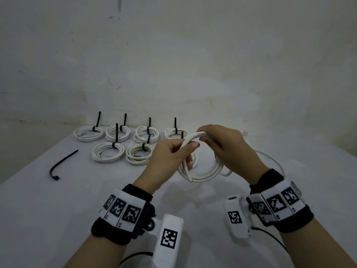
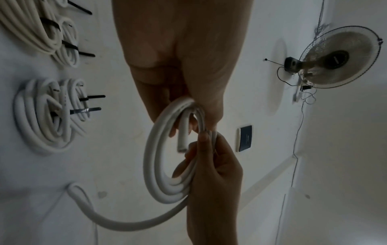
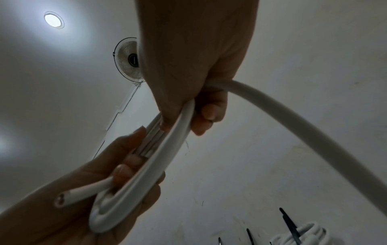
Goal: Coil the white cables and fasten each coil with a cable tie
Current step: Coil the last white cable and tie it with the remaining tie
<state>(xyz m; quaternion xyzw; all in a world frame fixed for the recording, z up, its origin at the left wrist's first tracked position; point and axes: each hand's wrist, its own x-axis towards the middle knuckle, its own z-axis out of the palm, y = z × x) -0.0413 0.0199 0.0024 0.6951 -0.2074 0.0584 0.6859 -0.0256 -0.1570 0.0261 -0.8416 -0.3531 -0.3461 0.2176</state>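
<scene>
Above the table [image 1: 58, 209], just past centre: left hand [image 1: 166, 159] pinching the gathered loops of the white cable [image 1: 202, 174], pinning them so nothing springs loose. Right hand [image 1: 224, 146], at 3 o'clock, wrapped round the same bundle, apparently feeding slack. Smooth, stiff-looking, several turns, cut end poking out, tail trailing toward 3 o'clock. Tied coils [image 1: 108, 154] lined up at 11 o'clock, black cable tie [image 1: 61, 165] waiting at 9.

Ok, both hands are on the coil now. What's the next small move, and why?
Probably wind one more loop. The left hand pinches the stacked turns of the coil, while the right hand grips its top, and a loose tail trails off across the table. The spare cable tie lies out of reach at the left, so tying should wait until the tail is taken up.
</scene>
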